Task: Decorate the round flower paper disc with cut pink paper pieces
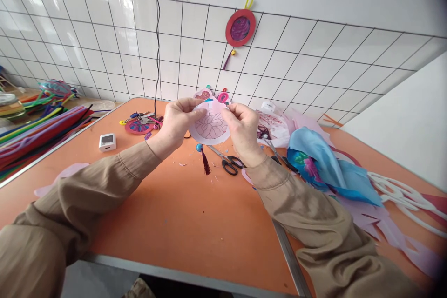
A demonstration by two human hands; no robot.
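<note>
Between my two hands, a round pink pendant (211, 128) with a flower line pattern and a pale rim is held up above the table. My left hand (179, 121) pinches its upper left edge between thumb and fingers. On the upper right edge, my right hand (242, 128) pinches it in the same way. A blue bead (199, 148) with a dark red tassel (206, 163) shows just below the pendant; whether it is attached I cannot tell. Black-handled scissors (230, 165) lie on the table behind and below my right hand.
An orange table (195, 223) bears paper scraps, a small white device (107, 142), a round charm with keys (139, 125), blue fabric (324, 158) and white cord (401, 191). Coloured pipe cleaners (45, 135) lie at left. A red round ornament (240, 28) hangs on the tiled wall.
</note>
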